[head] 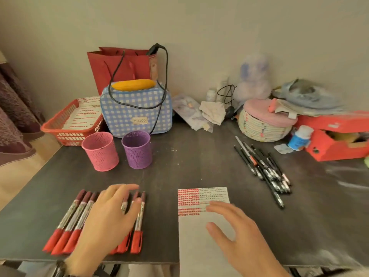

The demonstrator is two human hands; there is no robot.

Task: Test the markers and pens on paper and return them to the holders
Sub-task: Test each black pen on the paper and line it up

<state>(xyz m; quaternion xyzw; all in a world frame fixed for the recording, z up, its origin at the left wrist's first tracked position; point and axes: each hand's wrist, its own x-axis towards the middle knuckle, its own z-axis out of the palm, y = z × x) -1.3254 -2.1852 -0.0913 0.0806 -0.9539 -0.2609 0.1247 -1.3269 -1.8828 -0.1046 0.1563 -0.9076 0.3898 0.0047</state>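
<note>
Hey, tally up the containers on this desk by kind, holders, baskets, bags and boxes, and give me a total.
Mesh holders: 2 (pink holder, purple holder)
Baskets: 2 (red plastic basket, woven basket with a pink lid)
Bags: 2 (blue checked bag, red paper bag)
Boxes: 1 (red box)
Total: 7

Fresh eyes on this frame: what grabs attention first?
The row of red-capped markers at the near left of the dark table, with the left hand spread over it. Next, the white paper sheet at near centre, its top striped with red and black test marks, partly under the open right hand. Behind, a pink mesh holder and a purple mesh holder stand side by side, nothing sticking out; black pens lie piled at the right.
</note>
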